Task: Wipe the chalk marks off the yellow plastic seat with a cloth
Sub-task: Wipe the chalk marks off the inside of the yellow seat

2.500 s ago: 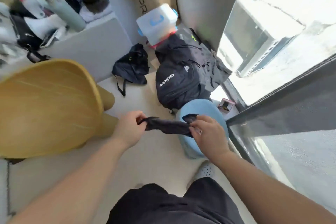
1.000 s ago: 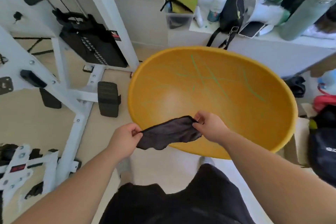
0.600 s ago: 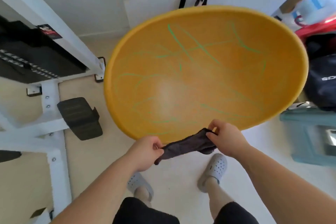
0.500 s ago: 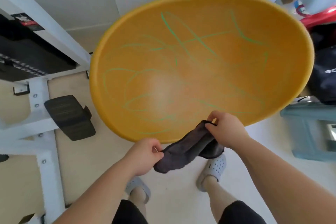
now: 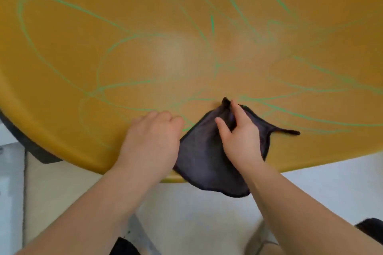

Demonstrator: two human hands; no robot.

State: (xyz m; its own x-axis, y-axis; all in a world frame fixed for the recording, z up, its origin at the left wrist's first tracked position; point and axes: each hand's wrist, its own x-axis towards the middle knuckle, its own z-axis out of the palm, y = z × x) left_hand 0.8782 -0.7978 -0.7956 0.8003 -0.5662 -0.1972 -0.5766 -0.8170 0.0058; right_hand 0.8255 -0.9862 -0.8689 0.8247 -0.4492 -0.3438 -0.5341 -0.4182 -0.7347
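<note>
The yellow plastic seat (image 5: 145, 51) fills the upper part of the view, its bowl crossed by looping green chalk marks (image 5: 213, 23). A dark cloth (image 5: 205, 161) lies over the seat's near rim and hangs a little below it. My right hand (image 5: 238, 136) is on top of the cloth, index finger stretched forward, pinching a raised fold against the seat. My left hand (image 5: 153, 141) sits on the rim with curled fingers at the cloth's left edge and holds it.
Pale floor (image 5: 196, 219) shows below the rim. A dark part of a machine (image 5: 31, 149) sticks out under the seat at the left. Dark clothing shows at the bottom edge.
The view has moved in close over the seat. Both hands have brought the cloth up from below the rim and laid it onto the seat's near edge.
</note>
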